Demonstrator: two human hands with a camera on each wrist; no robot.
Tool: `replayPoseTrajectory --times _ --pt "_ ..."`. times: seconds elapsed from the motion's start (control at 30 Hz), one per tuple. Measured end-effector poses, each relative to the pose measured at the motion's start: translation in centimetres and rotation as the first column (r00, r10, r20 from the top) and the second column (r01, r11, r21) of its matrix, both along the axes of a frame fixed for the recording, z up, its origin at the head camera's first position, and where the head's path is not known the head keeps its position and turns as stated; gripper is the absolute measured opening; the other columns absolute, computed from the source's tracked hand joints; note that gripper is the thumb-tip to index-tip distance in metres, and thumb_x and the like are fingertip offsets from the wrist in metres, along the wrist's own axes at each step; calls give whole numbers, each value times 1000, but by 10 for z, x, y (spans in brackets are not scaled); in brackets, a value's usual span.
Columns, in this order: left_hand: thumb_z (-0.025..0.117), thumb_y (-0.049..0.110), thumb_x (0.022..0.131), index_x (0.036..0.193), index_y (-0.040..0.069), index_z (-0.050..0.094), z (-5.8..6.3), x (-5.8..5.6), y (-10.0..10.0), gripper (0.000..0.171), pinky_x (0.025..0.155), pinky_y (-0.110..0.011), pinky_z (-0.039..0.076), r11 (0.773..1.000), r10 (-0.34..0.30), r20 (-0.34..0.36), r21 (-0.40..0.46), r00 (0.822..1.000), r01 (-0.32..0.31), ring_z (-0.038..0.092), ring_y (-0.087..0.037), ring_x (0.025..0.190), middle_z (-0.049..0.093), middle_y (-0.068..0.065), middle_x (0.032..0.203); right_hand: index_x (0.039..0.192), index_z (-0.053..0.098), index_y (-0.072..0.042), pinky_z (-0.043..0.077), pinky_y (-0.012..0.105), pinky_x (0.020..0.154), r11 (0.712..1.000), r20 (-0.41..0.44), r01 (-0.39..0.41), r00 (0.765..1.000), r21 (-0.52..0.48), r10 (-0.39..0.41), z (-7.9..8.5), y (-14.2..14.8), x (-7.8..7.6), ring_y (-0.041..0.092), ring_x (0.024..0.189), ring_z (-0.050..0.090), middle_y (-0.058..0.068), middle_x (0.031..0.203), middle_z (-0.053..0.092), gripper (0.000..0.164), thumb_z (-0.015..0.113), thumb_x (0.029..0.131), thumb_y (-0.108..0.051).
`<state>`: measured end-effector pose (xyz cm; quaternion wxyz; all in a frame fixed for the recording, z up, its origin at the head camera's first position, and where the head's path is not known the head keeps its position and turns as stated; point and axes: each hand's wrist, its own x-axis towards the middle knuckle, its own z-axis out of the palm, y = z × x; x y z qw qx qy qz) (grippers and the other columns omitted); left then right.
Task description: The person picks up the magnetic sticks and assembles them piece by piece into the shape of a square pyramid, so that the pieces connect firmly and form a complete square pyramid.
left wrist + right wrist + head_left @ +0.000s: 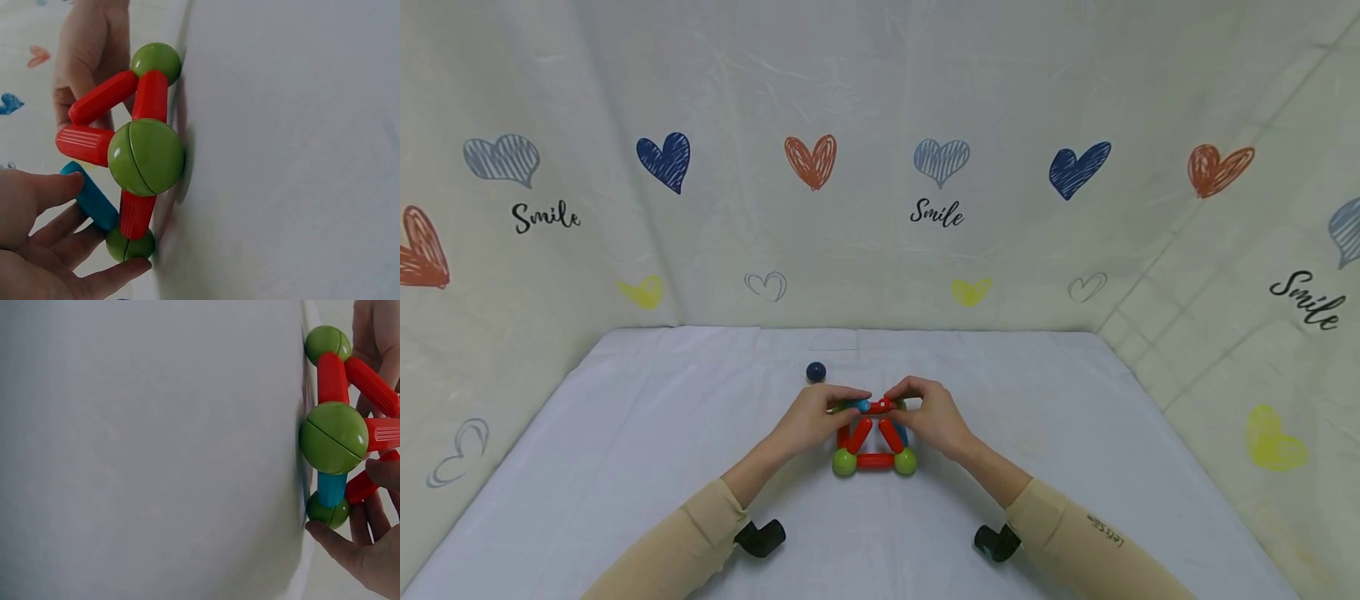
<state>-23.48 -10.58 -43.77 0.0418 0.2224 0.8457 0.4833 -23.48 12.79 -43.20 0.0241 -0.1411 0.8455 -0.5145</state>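
Observation:
A frame of red rods and green balls stands on the white cloth, its near side made of a red rod (876,461) between two green balls (845,462). Two more red rods (861,435) lean upward from those near balls. At the far left corner my left hand (812,417) pinches a blue rod (92,195) that slants up from a green ball (129,244); one of its fingertips touches that ball. Opposite, my right hand (936,421) pinches a slanting red rod (362,487) at another green ball (328,514), one finger against the ball. A lower blue rod (332,489) joins the right-hand balls.
A dark blue ball (816,372) sits on the white-covered table (625,433) just behind the left hand. Black wrist cameras (762,539) jut from both sleeves. A cloth backdrop (865,75) printed with hearts rises behind and beside the table.

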Motion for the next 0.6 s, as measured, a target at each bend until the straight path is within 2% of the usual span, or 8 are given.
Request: replayPoseTrajectory --times 0.2,0.4,0.6 --pt "70 9 98 128 11 73 1 1 1 30 95 -41 55 1000 2 -6 -6 1000 -2 67 -28 115 72 -3 123 103 73 -11 51 50 98 999 -28 -21 999 26 22 -3 0 -2 25 108 61 -3 102 70 18 75 90 1" --pt "70 9 98 130 9 72 1 1 0 31 97 -43 54 1000 -6 -3 -12 1000 6 65 -29 117 72 -3 124 104 73 -12 51 50 99 1000 -17 -20 1000 19 20 -2 1 -1 24 108 60 -3 102 69 20 75 90 1" --pt "70 11 98 131 9 70 1 1 -4 33 101 -51 51 1000 -16 -12 2 1000 16 60 -29 124 70 -1 128 110 72 -8 51 50 101 1000 0 -25 1000 1 25 -3 3 0 27 113 60 0 108 69 21 75 91 0"
